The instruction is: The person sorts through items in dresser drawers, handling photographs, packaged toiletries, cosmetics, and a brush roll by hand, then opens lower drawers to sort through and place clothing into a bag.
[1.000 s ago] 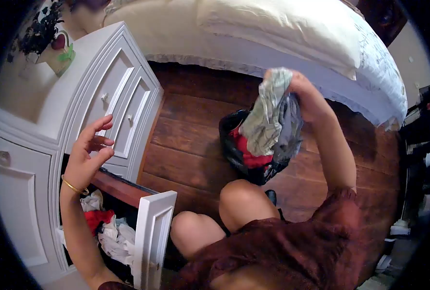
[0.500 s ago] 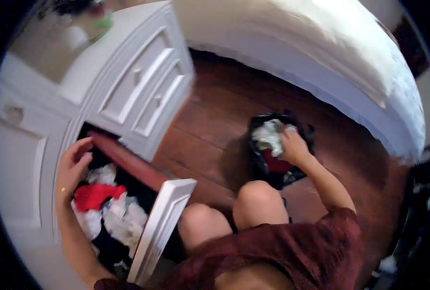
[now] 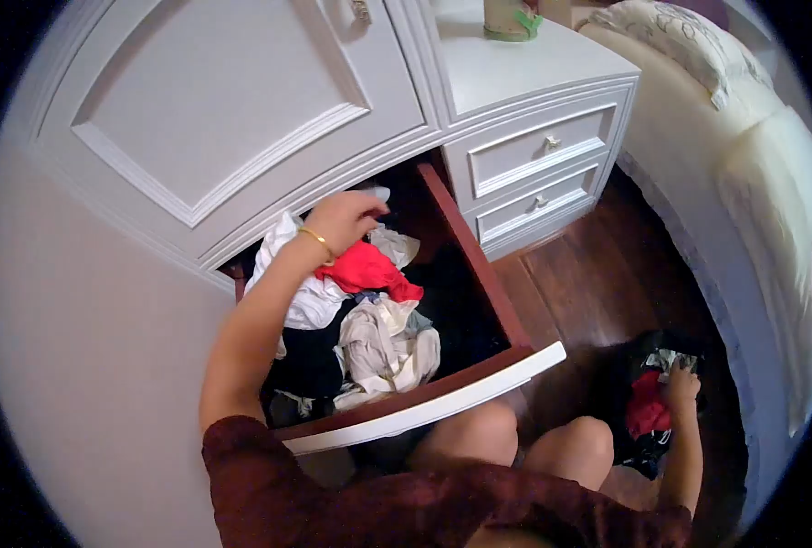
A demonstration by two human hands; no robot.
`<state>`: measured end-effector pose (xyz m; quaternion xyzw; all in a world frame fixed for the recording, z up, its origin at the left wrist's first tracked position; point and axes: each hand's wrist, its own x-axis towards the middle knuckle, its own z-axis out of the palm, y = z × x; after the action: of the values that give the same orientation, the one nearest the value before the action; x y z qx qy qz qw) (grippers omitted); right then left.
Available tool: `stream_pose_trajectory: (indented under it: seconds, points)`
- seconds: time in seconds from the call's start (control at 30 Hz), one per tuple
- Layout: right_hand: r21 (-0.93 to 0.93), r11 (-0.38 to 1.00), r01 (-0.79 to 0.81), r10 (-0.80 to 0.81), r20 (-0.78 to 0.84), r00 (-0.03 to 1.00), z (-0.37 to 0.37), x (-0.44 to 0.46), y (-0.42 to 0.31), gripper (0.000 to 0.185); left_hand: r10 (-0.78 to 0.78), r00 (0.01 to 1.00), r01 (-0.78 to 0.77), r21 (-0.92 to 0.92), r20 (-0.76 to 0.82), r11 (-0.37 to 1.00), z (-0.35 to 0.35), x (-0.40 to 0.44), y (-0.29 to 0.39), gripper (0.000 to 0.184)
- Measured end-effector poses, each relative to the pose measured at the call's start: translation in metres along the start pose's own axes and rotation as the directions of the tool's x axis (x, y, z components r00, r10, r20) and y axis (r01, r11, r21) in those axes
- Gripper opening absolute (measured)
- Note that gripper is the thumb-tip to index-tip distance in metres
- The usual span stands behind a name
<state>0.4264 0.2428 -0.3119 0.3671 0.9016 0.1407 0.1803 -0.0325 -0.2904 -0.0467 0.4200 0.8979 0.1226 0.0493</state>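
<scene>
An open drawer [image 3: 424,402] holds crumpled clothes. Over its back part is my left hand [image 3: 344,222], palm down with fingers curled near a small whitish piece; whether they grip it is hard to tell. Just below that hand lies a red cloth [image 3: 374,272], with white cloth [image 3: 313,303] to the left and beige cloth [image 3: 383,347] nearer the drawer front. On the floor at the right, my right hand [image 3: 682,387] is at a black bag [image 3: 641,449], its fingers against pale patterned cloth [image 3: 669,358]. A dark red cloth [image 3: 648,406] shows in the bag.
A white cabinet [image 3: 223,100] rises behind the drawer. Beside it stands a white nightstand [image 3: 543,173] with a pot [image 3: 508,20] on top. The bed [image 3: 698,146] runs along the right, over a wooden floor [image 3: 565,274]. My knees are at the drawer's front.
The view has swung left toward the drawer. My right hand has lowered the pale cloth into the bag. My left hand has moved in over the clothes in the drawer.
</scene>
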Motion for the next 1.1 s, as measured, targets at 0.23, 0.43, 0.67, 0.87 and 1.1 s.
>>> stream_pose_trajectory:
  seconds: [0.23,0.43,0.67,0.87,1.1]
  points:
    - [-0.002,0.973,0.231,-0.231,-0.057,0.971,-0.121,-0.029,0.003,0.045,-0.284,0.841,-0.027,0.561,0.459,0.827,0.050,0.032,-0.003,0.045]
    - [0.560,0.692,0.456,-0.273,-0.382,0.883,-0.263,-0.063,-0.018,0.039,-0.229,0.940,0.315,-0.393,0.252,0.864,-0.064,0.008,0.040,0.027]
    - [0.730,0.045,0.682,-0.335,-0.632,0.699,-0.357,-0.046,-0.095,0.031,-0.230,0.867,-0.207,-0.740,-0.442,0.640,-0.153,-0.012,0.059,0.025]
    - [0.760,-0.200,0.619,-0.410,-0.638,0.651,-0.395,-0.044,-0.154,0.032,-0.301,0.745,-0.445,-0.779,-0.596,0.442,-0.185,-0.022,0.066,0.028]
    - [0.700,-0.228,0.677,-0.464,-0.689,0.557,-0.402,-0.039,-0.188,0.037,-0.244,0.896,-0.244,-0.870,-0.372,0.429,-0.168,-0.035,0.048,0.024]
